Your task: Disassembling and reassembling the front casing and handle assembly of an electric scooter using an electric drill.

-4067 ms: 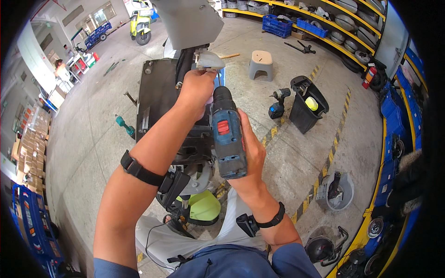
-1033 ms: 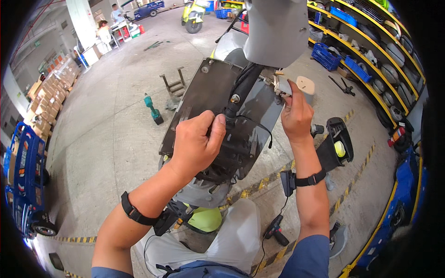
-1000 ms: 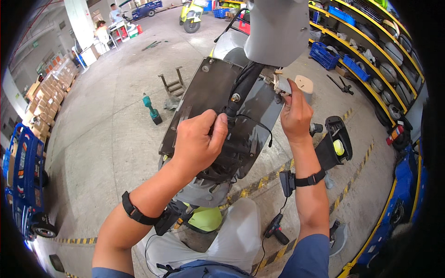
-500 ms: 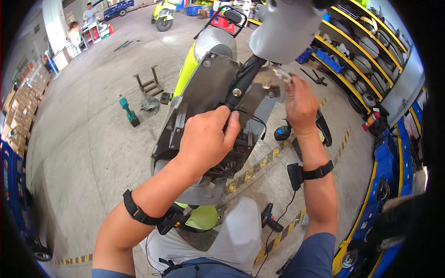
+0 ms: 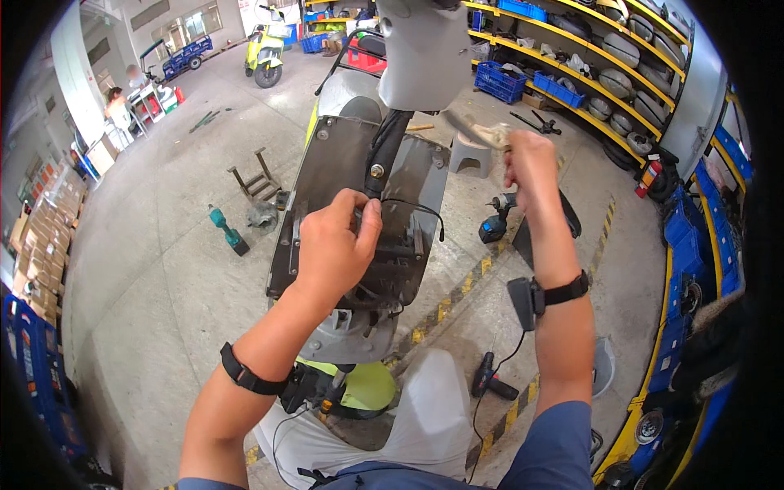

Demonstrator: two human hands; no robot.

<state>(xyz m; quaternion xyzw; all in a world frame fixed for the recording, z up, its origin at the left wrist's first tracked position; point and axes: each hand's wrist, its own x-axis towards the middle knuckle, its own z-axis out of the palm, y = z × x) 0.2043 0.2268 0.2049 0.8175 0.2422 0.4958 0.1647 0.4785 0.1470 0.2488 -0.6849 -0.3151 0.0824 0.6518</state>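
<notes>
In front of me stands a partly stripped scooter with a grey cover (image 5: 425, 61), dark floor panels (image 5: 341, 159) and a black-wrapped central column (image 5: 390, 145). My left hand (image 5: 336, 245) is closed at the lower end of this column, thumb and fingers pinching the black wrapping or cable there. A thin black cable (image 5: 420, 206) curves out beside those fingers. To the right of the scooter, my right hand (image 5: 531, 167) is raised and closed on a long grey-and-cream thing (image 5: 483, 135). Motion blur hides its exact kind.
A grey stool (image 5: 471, 157) stands right of the scooter. On the floor lie a cordless driver (image 5: 493, 224), a green power tool (image 5: 228, 230), a black-and-red drill (image 5: 488, 377) and a metal stand (image 5: 255, 181). Yellow-edged shelves (image 5: 572, 61) hold parts at the back right.
The view has shifted, so the scooter appears farther left. My right hand has drawn the grey-and-cream thing away from the column. My left hand keeps its pinch at the column.
</notes>
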